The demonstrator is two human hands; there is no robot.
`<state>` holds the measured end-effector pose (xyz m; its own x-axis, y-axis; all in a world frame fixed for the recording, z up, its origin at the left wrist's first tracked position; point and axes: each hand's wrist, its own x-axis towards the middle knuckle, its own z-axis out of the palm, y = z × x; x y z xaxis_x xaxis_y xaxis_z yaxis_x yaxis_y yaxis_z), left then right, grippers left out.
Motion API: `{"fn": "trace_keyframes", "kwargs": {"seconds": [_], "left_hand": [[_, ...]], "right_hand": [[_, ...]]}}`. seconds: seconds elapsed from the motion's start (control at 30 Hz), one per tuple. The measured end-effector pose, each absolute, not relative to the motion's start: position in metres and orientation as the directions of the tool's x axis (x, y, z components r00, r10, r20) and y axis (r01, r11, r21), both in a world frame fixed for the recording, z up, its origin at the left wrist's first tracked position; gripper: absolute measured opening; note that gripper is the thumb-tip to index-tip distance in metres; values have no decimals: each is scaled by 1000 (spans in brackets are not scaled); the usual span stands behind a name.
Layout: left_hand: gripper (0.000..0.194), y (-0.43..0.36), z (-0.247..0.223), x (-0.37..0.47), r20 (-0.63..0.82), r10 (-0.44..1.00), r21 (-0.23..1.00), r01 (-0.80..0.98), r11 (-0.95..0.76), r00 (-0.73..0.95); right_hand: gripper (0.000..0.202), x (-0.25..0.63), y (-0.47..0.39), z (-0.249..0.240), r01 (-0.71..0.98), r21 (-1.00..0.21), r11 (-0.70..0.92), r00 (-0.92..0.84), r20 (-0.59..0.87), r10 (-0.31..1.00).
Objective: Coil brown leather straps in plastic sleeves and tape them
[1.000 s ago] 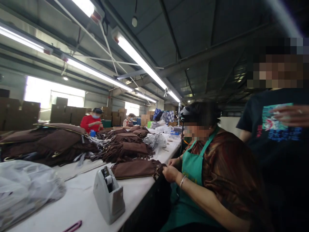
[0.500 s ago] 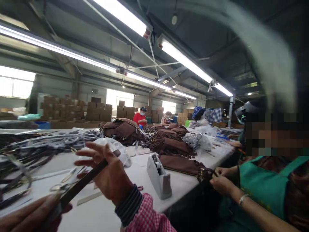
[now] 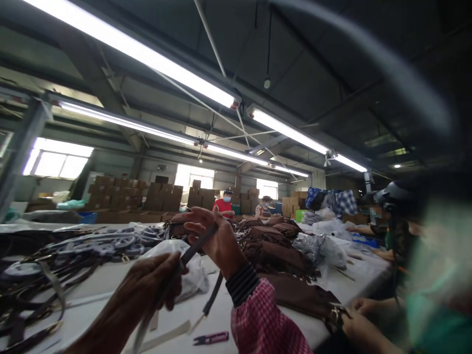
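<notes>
A dark strap (image 3: 199, 244) runs between my two hands above the white table. My left hand (image 3: 147, 285) is closed round its lower part, and a blurred length hangs below. Higher up, my right hand (image 3: 220, 241) pinches the strap between thumb and finger, its other fingers spread. Under my right wrist another dark strap length (image 3: 214, 296) with a metal end hangs down. A purple tool (image 3: 211, 338) and a pale strip (image 3: 167, 334) lie on the table below my hands. Behind them is a clear plastic bag (image 3: 193, 275).
Straps (image 3: 84, 250) are heaped at the left. Brown bags (image 3: 278, 255) are piled in the middle and right. A person in green (image 3: 435, 314) sits at the right, hands at a bag. Two people in masks work farther back, before stacked cartons (image 3: 114, 194).
The view has shifted, and both hands appear farther right with the strap. More of my left hand and forearm shows. The tape dispenser is no longer visible; the purple tool now shows.
</notes>
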<state>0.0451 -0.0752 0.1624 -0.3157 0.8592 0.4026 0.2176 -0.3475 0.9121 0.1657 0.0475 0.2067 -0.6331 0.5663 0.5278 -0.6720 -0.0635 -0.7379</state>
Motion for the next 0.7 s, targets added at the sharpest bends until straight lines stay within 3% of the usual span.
{"fn": "trace_keyframes", "kwargs": {"seconds": [0.1, 0.2, 0.33, 0.43, 0.57, 0.7], "left_hand": [[44, -52, 208, 71, 552, 795, 834, 173, -524, -251], [38, -34, 239, 82, 597, 742, 795, 104, -597, -306], [31, -38, 212, 82, 603, 732, 797, 195, -572, -316], [39, -51, 171, 86, 522, 804, 852, 220, -475, -285], [48, -46, 182, 99, 435, 881, 900, 66, -431, -188], [35, -28, 258, 105, 596, 768, 789, -4, -614, -235]], "right_hand": [[49, 160, 41, 225, -586, -809, 41, -714, 539, 446], [48, 164, 49, 239, -564, -824, 46, -685, 499, 530], [54, 198, 78, 253, -642, -763, 68, -453, 449, 770], [48, 222, 89, 263, -683, -722, 112, -352, 459, 816], [39, 217, 74, 279, -669, -732, 125, -425, 515, 744], [39, 188, 52, 291, -595, -763, 252, -501, 598, 626]]}}
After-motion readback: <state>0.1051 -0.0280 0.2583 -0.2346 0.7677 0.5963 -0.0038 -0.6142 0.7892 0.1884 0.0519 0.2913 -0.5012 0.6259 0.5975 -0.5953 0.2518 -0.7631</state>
